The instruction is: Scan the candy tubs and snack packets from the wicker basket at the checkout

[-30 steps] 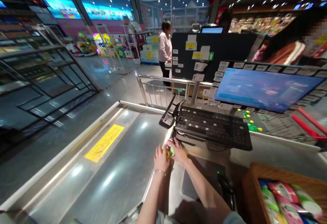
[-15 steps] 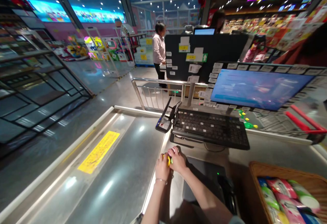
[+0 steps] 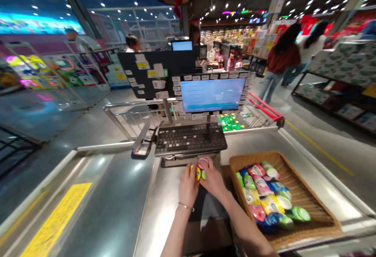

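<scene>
Curling inward over the metal counter (image 3: 158, 210), the two hands meet just in front of the black keyboard (image 3: 190, 137), fingers nearly touching. The left hand (image 3: 188, 184), with a bracelet (image 3: 186, 207) at its wrist, has its fingers closed around a yellow round piece (image 3: 196, 173). The right hand (image 3: 212, 177) has its fingers bent over a pink piece (image 3: 203, 162) and a green piece (image 3: 203, 175), gripping them against the yellow one.

The yellow piece shows a rounded face turned toward the right hand and up at the viewer; the pink one sits at the far side, under the right fingertips, and the green one on the near side. Fingers cover most of all three — which way their long axes run cannot be told, nor whether they touch the counter.

To the right lies a wicker basket (image 3: 311, 194), its long side slanting from far left to near right. The small colourful packs (image 3: 263, 186) in it are bunched toward its left side; several lie lengthwise along a slant, round pale ends pointing right and toward the viewer. Beyond the keyboard stands a lit monitor (image 3: 213, 94), facing the person.
</scene>
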{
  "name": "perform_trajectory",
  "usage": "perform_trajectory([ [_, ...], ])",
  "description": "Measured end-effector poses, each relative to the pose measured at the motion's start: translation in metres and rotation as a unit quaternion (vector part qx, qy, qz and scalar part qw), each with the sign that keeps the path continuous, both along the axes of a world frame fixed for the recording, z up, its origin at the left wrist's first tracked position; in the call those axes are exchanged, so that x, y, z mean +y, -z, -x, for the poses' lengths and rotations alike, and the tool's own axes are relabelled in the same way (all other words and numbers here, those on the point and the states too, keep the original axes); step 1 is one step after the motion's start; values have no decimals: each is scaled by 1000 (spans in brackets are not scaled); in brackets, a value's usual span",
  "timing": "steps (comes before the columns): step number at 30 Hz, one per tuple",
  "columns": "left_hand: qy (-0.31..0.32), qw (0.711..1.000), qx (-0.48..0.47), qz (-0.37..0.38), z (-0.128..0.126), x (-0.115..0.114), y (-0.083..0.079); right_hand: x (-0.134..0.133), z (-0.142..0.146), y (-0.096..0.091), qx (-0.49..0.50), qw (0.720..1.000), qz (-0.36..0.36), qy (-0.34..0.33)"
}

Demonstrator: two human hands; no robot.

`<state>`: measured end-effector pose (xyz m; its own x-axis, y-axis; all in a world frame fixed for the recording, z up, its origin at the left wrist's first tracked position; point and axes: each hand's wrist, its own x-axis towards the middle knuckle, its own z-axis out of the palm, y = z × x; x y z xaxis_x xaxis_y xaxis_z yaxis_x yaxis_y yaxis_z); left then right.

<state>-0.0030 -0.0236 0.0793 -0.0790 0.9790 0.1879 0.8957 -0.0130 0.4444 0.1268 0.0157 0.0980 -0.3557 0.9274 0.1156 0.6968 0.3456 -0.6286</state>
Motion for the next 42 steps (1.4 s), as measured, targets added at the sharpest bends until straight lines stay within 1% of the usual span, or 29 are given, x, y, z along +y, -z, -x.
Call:
perform_trajectory([
  [4, 111, 992, -17, -61, -74, 22, -22, -2, -85, -31, 12, 995, -24, 96],
  [6, 163, 983, -24, -83, -113, 31, -30, -7, -125, -40, 13, 990, -33, 140],
  [8, 213, 973, -25, -91, -150, 38, -35, -13, -161, -45, 5, 983, -38, 181],
  [10, 253, 964, -18, -80, -183, 41, -36, -20, -191, -44, -8, 975, -32, 220],
  [13, 282, 959, -3, -44, -223, 42, -31, -30, -226, -35, -29, 964, 4, 264],
  [15, 298, 954, 3, -23, -242, 41, -25, -35, -244, -27, -43, 958, 31, 282],
  [18, 323, 946, 14, -5, -260, 39, -14, -41, -263, -15, -59, 952, 60, 295],
  [21, 335, 942, 25, 9, -270, 39, -4, -42, -275, -6, -68, 952, 79, 289],
  [24, 332, 943, 31, 8, -274, 40, 6, -42, -280, 2, -74, 952, 90, 284],
  [27, 330, 943, 33, -19, -274, 39, 12, -42, -281, 10, -97, 944, 94, 301],
  [30, 306, 949, 45, -62, -269, 35, 12, -43, -278, 15, -120, 932, 78, 332],
  [33, 265, 957, 60, -102, -260, 30, 6, -45, -273, 16, -123, 929, 40, 346],
  [36, 233, 962, 61, -127, -246, 26, 0, -47, -264, 11, -118, 930, -9, 347],
  [39, 209, 966, 56, -144, -226, 23, -3, -49, -252, 5, -105, 933, -51, 340],
  [42, 191, 969, 58, -144, -202, 20, -3, -52, -233, 2, -88, 939, -75, 323],
])
